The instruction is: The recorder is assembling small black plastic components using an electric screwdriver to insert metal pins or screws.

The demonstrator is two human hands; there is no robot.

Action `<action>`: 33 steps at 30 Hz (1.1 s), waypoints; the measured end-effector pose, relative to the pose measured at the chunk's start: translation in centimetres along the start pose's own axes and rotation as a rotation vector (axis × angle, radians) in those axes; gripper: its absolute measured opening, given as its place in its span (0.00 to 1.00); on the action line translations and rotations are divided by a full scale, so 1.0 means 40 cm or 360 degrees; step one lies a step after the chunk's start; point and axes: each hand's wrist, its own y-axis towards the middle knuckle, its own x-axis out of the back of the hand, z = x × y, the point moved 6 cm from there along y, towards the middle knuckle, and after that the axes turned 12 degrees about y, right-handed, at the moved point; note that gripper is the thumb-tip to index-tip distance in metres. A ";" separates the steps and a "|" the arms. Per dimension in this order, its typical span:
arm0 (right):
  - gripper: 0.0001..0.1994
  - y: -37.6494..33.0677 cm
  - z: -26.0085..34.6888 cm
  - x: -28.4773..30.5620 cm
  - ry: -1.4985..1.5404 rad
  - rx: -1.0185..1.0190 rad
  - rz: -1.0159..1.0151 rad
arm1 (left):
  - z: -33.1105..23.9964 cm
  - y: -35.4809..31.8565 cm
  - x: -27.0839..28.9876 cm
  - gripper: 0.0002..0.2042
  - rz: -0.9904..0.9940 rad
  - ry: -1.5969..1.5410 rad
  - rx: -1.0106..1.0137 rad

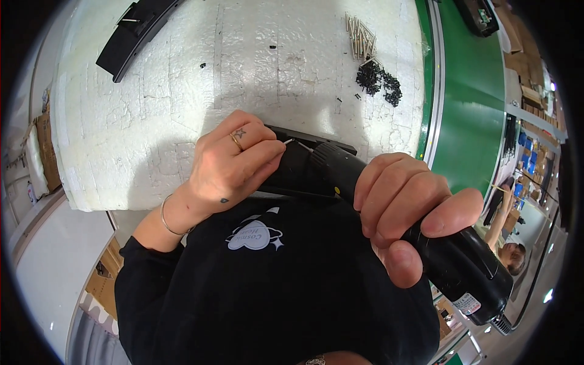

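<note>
Black housing: the long black part point(299, 174) sits at the near edge of the white work surface point(158, 115), close against the black top point(292, 274), between the two hands. It looks like moulded plastic – probably light and stiff, with a smooth face that may slide; its long outer edges should give the surest hold.
Metal pin: a slim, silvery pin point(289, 142) over the housing's far side; likely rigid, but small and slick, so best pinched along its shaft.
Left hand: fingertips closed in a narrow pinch on the metal pin, the hand point(228, 159) over the housing's left end.
Right hand: wrapped point(407, 207) around the electric screwdriver.
Electric screwdriver: black and thick-bodied point(462, 271), probably the heaviest thing here – the broad barrel suits a full-hand grip. Its thin bit point(305, 147) points at the pin's end; whether they touch is too small to tell.
Loose stock: black screws point(380, 82) heaped beyond the right hand, with more silvery pins point(361, 39) just behind.
Far left: another curved black part point(131, 45), likely as stiff.
</note>
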 end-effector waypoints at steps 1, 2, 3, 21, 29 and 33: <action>0.17 0.001 0.000 0.000 -0.0002 -0.0005 0.0002 | 0.000 0.001 0.000 0.13 -0.0002 -0.0003 -0.0011; 0.17 0.002 -0.001 0.000 -0.0005 -0.0016 -0.0010 | 0.000 0.003 0.001 0.13 -0.0005 -0.0007 -0.0008; 0.17 0.004 0.000 0.001 -0.0010 -0.0027 -0.0022 | 0.000 0.004 0.000 0.13 -0.0008 -0.0014 -0.0011; 0.16 0.040 -0.023 -0.041 -0.0100 -0.0262 0.0284 | 0.007 -0.010 -0.003 0.13 -0.0053 -0.0083 -0.0028; 0.16 0.050 -0.037 -0.042 -0.0100 -0.0287 0.0269 | 0.009 -0.023 -0.012 0.12 -0.0057 -0.0098 -0.0056; 0.16 0.058 -0.042 -0.045 -0.0124 -0.0317 0.0241 | 0.009 -0.026 -0.013 0.12 -0.0067 -0.0097 -0.0040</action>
